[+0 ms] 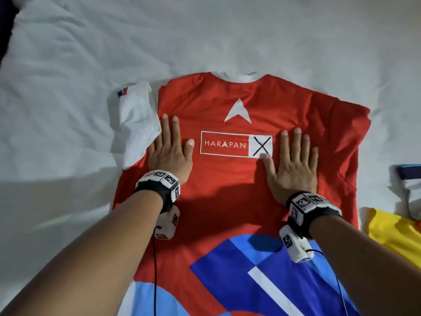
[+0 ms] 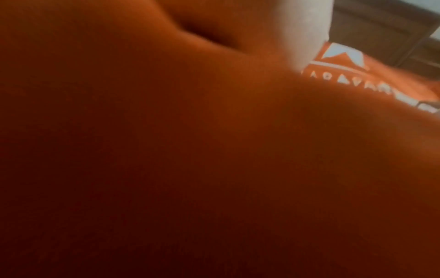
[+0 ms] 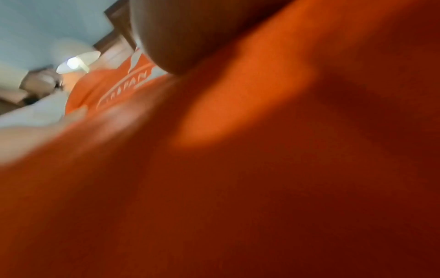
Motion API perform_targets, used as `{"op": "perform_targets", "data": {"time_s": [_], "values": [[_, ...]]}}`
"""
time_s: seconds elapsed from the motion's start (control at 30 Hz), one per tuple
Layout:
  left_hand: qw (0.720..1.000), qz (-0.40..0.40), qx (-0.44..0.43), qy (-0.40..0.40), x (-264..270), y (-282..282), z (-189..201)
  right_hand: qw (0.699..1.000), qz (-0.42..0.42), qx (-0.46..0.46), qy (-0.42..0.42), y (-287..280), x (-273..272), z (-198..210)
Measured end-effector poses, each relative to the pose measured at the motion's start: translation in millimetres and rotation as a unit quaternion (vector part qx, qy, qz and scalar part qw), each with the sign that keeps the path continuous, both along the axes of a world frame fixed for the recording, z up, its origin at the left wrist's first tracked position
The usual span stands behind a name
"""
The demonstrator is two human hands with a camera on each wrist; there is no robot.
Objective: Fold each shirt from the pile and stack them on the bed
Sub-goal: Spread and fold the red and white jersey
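Red shirt (image 1: 239, 179) lies back-up mid-bed (image 1: 68, 65). Your left hand (image 1: 169, 153) and right hand (image 1: 292, 166) press flat, grip spread, pinning and smoothing it before folding the white sleeve (image 1: 136, 119).

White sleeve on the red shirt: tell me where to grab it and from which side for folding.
Pinch the white sleeve at its outer cuff edge, coming from the left with the left hand. It lies flat and spread beyond the red shirt, so that free edge probably lifts easiest.
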State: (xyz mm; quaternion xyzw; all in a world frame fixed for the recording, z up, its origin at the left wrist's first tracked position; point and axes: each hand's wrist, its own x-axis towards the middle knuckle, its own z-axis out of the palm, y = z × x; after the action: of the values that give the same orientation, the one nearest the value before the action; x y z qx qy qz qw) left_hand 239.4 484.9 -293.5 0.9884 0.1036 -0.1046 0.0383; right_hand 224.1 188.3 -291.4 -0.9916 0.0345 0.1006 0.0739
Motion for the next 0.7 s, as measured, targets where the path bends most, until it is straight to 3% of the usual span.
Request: {"op": "perform_targets", "data": {"time_s": [0.1, 0.13, 0.2, 0.23, 0.3, 0.57, 0.7], "values": [[1.0, 0.018, 0.016, -0.01, 9, -13, 11, 0.99, -0.14, 0.024, -0.018, 14, 14, 5], [0.999, -0.022, 0.015, -0.029, 12, -23, 18, 0.992, -0.119, 0.022, -0.038, 24, 17, 9], [0.986, -0.159, -0.009, -0.059, 23, -44, 24, 0.995, 0.072, 0.015, -0.06, 43, 21, 10], [0.973, -0.223, -0.015, -0.051, 29, -51, 23, 0.982, 0.179, 0.011, -0.054, 50, 24, 7], [0.962, -0.272, -0.006, -0.011, 41, -56, 15, 0.966, 0.255, 0.003, -0.025, 55, 36, 2], [0.991, -0.133, -0.009, 0.009, 86, -16, 4, 0.998, 0.052, -0.011, 0.02, 11, 83, 5], [0.996, -0.086, 0.026, -0.008, 88, -13, 8, 0.999, -0.045, -0.01, 0.029, -10, 83, 8]]}}
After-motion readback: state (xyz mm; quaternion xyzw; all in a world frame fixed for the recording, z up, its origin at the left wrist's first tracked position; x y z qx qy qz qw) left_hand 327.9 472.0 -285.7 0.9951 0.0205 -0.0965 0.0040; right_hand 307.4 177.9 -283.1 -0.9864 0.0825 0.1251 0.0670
